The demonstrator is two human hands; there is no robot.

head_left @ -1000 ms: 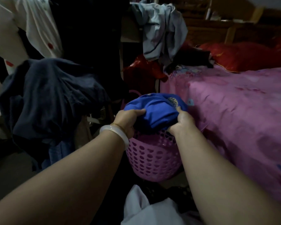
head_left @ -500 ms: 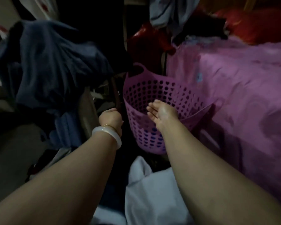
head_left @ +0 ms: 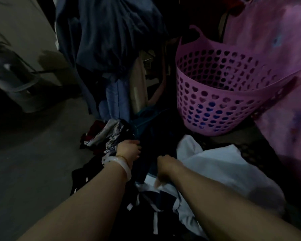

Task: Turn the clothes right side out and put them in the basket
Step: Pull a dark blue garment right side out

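A pink perforated basket (head_left: 215, 94) stands on the floor against the bed, and a blue garment (head_left: 203, 112) shows through its lower holes. Clothes are heaped on the floor in front of me, among them a dark navy garment (head_left: 153, 136) and a white garment (head_left: 224, 164). My left hand (head_left: 129, 150), with a pale bangle on its wrist, has its fingers curled on the edge of the dark garment. My right hand (head_left: 165, 164) is bent down into the same dark cloth beside the white garment, and its fingertips are hidden in the fabric.
A pink bedspread (head_left: 281, 84) hangs down on the right, touching the basket. Dark blue clothes (head_left: 111, 40) hang in a bulk behind the pile. A patterned red and white cloth (head_left: 101, 134) lies left of my left hand. Bare grey floor (head_left: 33, 162) stretches left.
The blue garment left my hands and now lies in the basket. Both hands came away from the basket and went down to the floor pile, and my view tilted downward.
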